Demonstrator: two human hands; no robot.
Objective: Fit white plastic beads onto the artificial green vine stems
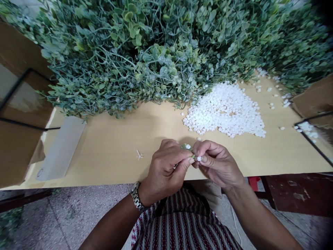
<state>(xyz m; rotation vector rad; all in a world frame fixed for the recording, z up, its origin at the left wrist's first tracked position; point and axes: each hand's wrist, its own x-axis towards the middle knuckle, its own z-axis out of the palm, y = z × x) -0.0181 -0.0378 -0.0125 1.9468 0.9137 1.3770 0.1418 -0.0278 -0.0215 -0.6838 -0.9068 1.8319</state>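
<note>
The left hand [166,166] pinches a green sprig [193,156] near the edge of the table [111,149]; one white bud [187,147] already sits on it, the right hand [220,163] seems to pinch a second bud [199,158], and a large heap of white pieces [226,109] lies unattached beyond

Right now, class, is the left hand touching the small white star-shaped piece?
Apart: the head view shows tabletop between the left hand and the star-shaped piece.

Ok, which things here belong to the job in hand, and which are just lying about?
Likely part of the job:
green-and-white sprig, held
heap of white pieces
green foliage

Seemingly just lying about:
white star-shaped piece
pale strip
</note>
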